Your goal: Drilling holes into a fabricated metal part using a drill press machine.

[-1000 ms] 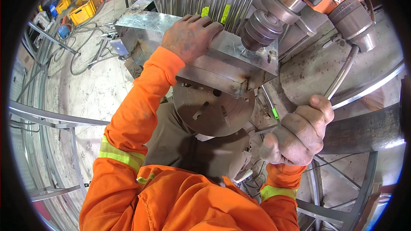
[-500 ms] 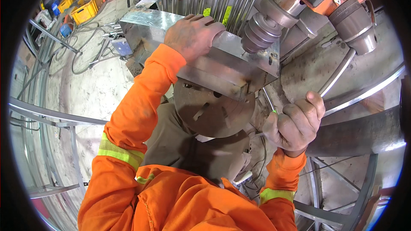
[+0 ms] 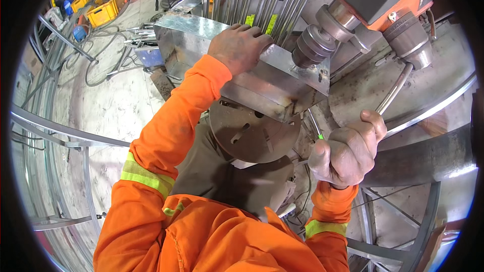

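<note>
My left hand (image 3: 239, 49) presses on a long sheet-metal box (image 3: 262, 84), its fingers curled over the far top edge. The box rests on the round slotted table (image 3: 252, 138) of a drill press. Just right of that hand, the drill chuck (image 3: 313, 48) stands over the right end of the box. Its tip is small, and I cannot tell whether it touches the metal. My right hand (image 3: 349, 152) is closed in a fist round the feed lever (image 3: 396, 89), which runs down from the lever hub (image 3: 409, 38).
Upright metal tubes (image 3: 247, 0) stand just behind the box. A thin rod with a green end (image 3: 319, 133) is left of my right hand. Yellow crates (image 3: 107, 7) and cables lie at the far left. A large dark pipe (image 3: 421, 157) and metal frames are on the right.
The view has shifted slightly, so the box and left hand appear farther right. The lever looks a little steeper, with my right hand still closed on it.
</note>
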`<control>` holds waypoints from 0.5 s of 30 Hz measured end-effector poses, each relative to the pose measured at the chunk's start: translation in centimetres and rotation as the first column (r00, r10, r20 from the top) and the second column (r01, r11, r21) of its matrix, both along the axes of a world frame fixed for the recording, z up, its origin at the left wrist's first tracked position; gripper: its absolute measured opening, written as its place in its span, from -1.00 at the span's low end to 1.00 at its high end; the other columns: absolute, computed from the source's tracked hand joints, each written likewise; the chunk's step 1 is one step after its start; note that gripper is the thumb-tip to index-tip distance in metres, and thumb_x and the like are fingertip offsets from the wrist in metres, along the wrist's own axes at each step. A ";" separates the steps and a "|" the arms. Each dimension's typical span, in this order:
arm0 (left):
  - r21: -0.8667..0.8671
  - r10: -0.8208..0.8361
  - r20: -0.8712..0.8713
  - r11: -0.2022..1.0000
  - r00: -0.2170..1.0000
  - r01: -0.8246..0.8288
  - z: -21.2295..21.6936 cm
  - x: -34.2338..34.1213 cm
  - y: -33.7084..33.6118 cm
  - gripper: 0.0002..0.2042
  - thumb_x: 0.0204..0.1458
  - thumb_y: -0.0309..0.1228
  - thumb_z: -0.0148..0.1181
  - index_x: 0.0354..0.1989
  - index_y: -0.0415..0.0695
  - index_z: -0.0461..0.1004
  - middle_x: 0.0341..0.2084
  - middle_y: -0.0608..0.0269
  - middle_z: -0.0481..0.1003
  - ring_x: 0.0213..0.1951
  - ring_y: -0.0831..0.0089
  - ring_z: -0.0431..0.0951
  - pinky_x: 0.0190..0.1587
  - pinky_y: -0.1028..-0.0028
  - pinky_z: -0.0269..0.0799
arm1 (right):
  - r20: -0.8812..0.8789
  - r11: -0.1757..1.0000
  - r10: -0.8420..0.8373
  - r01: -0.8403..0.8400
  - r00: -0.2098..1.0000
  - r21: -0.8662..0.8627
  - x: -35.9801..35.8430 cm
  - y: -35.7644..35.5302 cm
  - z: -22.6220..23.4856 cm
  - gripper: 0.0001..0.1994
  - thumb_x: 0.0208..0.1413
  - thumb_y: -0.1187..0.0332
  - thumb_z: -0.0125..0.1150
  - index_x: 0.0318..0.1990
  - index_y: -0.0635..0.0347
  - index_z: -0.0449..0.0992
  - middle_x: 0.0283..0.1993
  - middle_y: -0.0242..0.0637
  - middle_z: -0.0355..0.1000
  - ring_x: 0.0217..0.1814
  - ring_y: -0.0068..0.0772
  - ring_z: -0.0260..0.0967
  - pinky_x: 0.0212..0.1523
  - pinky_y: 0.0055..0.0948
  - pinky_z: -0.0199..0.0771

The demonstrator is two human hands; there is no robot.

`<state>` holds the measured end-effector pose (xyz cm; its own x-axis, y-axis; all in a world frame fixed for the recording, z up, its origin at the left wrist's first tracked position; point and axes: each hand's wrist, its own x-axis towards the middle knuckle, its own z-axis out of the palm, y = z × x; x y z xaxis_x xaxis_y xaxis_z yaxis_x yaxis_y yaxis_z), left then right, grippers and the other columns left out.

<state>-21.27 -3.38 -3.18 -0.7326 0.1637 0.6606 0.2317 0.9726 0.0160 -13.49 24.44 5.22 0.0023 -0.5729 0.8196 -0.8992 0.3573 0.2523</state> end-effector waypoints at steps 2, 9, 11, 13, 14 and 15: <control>-0.003 0.009 0.002 1.000 1.000 -0.009 0.0 0.0 0.0 -0.64 -0.06 -0.45 0.25 -0.02 0.09 0.57 -0.21 0.36 0.57 -0.05 0.29 0.58 0.10 0.30 0.46 | 0.011 1.000 0.000 0.000 1.000 -0.010 -0.1 -0.1 -0.2 -0.81 -0.10 0.32 0.31 -0.62 0.01 0.41 -0.52 -0.51 0.35 -0.43 -0.40 0.28 0.00 -0.18 0.39; 0.015 0.019 0.051 1.000 0.999 -0.020 0.3 -0.3 0.4 -0.67 -0.01 -0.43 0.23 -0.02 0.08 0.57 -0.19 0.35 0.56 -0.02 0.29 0.56 0.13 0.31 0.45 | -0.014 0.998 -0.006 0.005 1.000 -0.056 -0.4 -0.4 -0.4 -0.79 -0.05 0.35 0.32 -0.62 0.05 0.41 -0.57 -0.49 0.34 -0.45 -0.39 0.28 0.05 -0.16 0.39; 0.020 0.023 0.069 1.000 0.997 -0.024 0.3 -0.3 0.3 -0.67 -0.01 -0.43 0.23 -0.02 0.08 0.57 -0.18 0.35 0.56 -0.02 0.29 0.56 0.13 0.31 0.45 | -0.013 0.998 -0.004 0.004 1.000 -0.064 -0.4 -0.5 -0.4 -0.79 -0.05 0.35 0.32 -0.62 0.05 0.41 -0.57 -0.48 0.34 -0.45 -0.39 0.28 0.05 -0.17 0.39; 0.012 0.026 0.065 1.000 0.998 -0.027 0.3 -0.2 0.4 -0.67 -0.01 -0.43 0.24 -0.02 0.08 0.57 -0.18 0.35 0.56 -0.03 0.29 0.56 0.11 0.31 0.45 | -0.016 0.997 -0.012 0.011 1.000 -0.075 -0.2 -0.7 -0.4 -0.77 -0.03 0.35 0.32 -0.63 0.06 0.41 -0.58 -0.47 0.34 -0.46 -0.39 0.28 0.06 -0.17 0.39; 0.017 0.027 0.065 0.999 0.998 -0.028 0.3 -0.1 0.4 -0.67 -0.01 -0.43 0.24 -0.02 0.08 0.57 -0.18 0.35 0.56 -0.03 0.29 0.56 0.11 0.31 0.45 | -0.016 0.998 -0.011 0.010 1.000 -0.070 -0.1 -0.7 -0.3 -0.77 -0.03 0.35 0.32 -0.63 0.06 0.41 -0.58 -0.47 0.34 -0.46 -0.39 0.28 0.06 -0.17 0.39; 0.025 0.021 0.075 0.999 0.997 -0.023 0.4 -0.1 0.5 -0.67 -0.01 -0.43 0.24 -0.02 0.09 0.57 -0.18 0.35 0.56 -0.03 0.29 0.56 0.11 0.31 0.45 | -0.010 0.997 -0.005 0.004 1.000 -0.083 -0.1 -0.8 -0.3 -0.77 -0.02 0.35 0.32 -0.63 0.06 0.41 -0.58 -0.46 0.34 -0.46 -0.39 0.27 0.06 -0.17 0.38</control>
<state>-21.37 -2.92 -2.81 -0.7831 0.1308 0.6080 0.2078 0.9765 0.0577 -13.57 23.69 4.92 0.0085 -0.5029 0.8643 -0.8952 0.3813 0.2307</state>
